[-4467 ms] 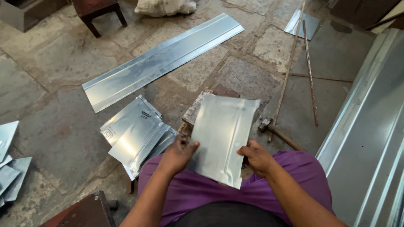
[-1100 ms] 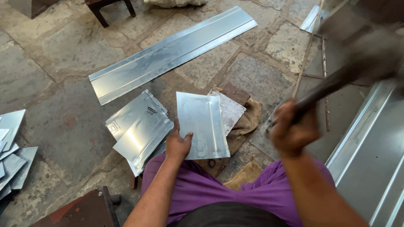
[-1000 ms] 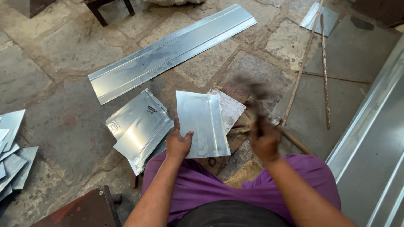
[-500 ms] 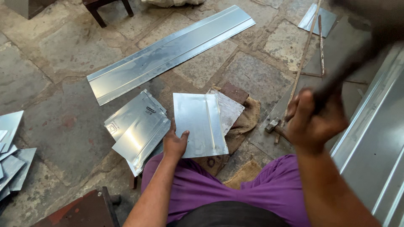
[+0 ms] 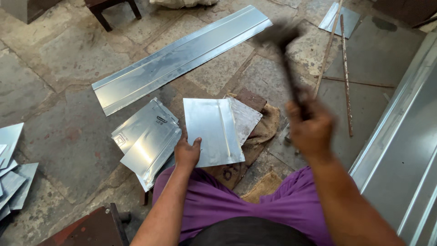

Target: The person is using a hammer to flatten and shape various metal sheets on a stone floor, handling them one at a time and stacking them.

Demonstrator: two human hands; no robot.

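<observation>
Half a second ago the right hand sat further right with the hammer angled off toward the top right corner; now it has come in toward the middle, and the blurred hammer head stands over the far stone floor, above and to the right of the work. The blur suggests a swing under way, though whether the head is rising or falling cannot be read. Fingers of that hand are wrapped tight round the dark handle.

Under it, the small sheet-metal panel lies flat on a pad of burlap sacking, just beyond the purple-clad knees, with a raised seam running along its right part. It has hardly shifted since the earlier picture. A second, duller panel peeks out from beneath its far right corner. The left hand pins the panel's near left corner, thumb spread out on top of the sheet and fingers pressed at its edge.

Left of that hand lies a fanned stack of similar panels. Further away, a long strip of sheet metal crosses the floor diagonally. Thin rods lie to the far right, a large folded sheet fills the right edge, and more cut pieces rest at the left edge.
</observation>
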